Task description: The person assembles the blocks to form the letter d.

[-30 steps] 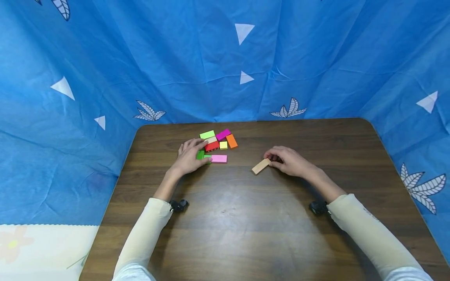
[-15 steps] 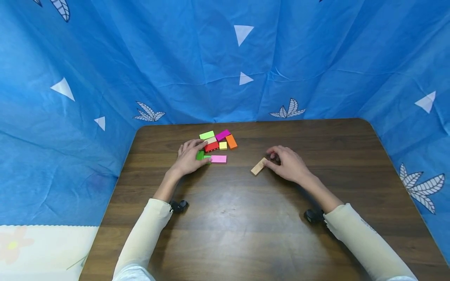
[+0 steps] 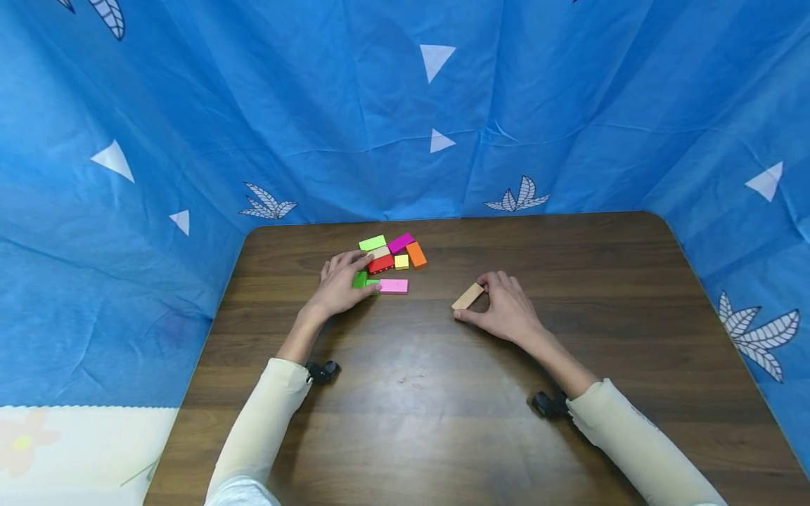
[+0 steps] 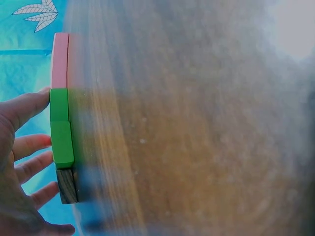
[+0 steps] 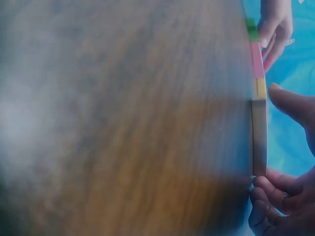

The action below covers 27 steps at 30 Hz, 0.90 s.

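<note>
A plain wooden block [image 3: 468, 296] lies slantwise on the table. My right hand [image 3: 506, 309] spans it lengthwise, thumb at the near end and index finger at the far end. In the right wrist view, the fingers touch one end of this block [image 5: 259, 137]. My left hand [image 3: 342, 284] lies spread over the left edge of a cluster of coloured blocks. Its thumb rests where a green block [image 4: 59, 104] meets a pink block [image 3: 394, 286]; its index fingertip reaches a beige block [image 3: 380, 252] beside a red block [image 3: 382, 264]. A dark striped block [image 4: 67, 186] shows in the left wrist view.
Behind and right of the red block are a lime block [image 3: 373, 242], a magenta block [image 3: 401, 243], an orange block [image 3: 416, 254] and a small yellow block [image 3: 401, 262]. A blue patterned curtain [image 3: 354, 161] hangs along the far edge of the brown table [image 3: 430, 393].
My right hand has shifted left and towards me, and its thumb has moved from the block's far end to its near end. The left hand stays in place.
</note>
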Tool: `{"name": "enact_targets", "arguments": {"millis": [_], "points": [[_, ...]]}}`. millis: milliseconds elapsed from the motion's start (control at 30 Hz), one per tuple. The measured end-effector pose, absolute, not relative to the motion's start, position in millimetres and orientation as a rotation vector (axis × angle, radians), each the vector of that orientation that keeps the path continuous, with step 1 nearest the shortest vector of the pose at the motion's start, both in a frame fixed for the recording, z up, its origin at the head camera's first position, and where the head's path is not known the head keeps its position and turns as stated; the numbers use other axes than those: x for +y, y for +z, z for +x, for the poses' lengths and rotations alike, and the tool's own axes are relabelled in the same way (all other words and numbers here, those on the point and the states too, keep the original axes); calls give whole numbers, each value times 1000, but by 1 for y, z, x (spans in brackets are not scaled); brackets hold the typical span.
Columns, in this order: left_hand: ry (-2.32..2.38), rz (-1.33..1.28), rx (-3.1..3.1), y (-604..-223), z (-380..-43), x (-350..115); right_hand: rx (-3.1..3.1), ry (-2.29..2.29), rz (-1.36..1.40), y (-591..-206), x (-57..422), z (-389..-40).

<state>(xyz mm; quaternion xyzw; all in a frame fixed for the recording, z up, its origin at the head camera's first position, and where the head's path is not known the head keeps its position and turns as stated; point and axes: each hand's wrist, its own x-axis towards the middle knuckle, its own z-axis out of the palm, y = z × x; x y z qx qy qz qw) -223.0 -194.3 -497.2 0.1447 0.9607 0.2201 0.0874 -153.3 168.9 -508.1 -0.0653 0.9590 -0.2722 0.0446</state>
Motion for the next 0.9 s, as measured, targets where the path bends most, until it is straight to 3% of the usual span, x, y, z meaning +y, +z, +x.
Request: {"name": "enact_targets", "arguments": {"millis": [300,900], "points": [[651,428,2852,-497,-222,-195,2954,-778,-248,-507,165,-154],[641,446,2858,-499,-225,-196,2847,-704,-752,-497,194,-165]]}}
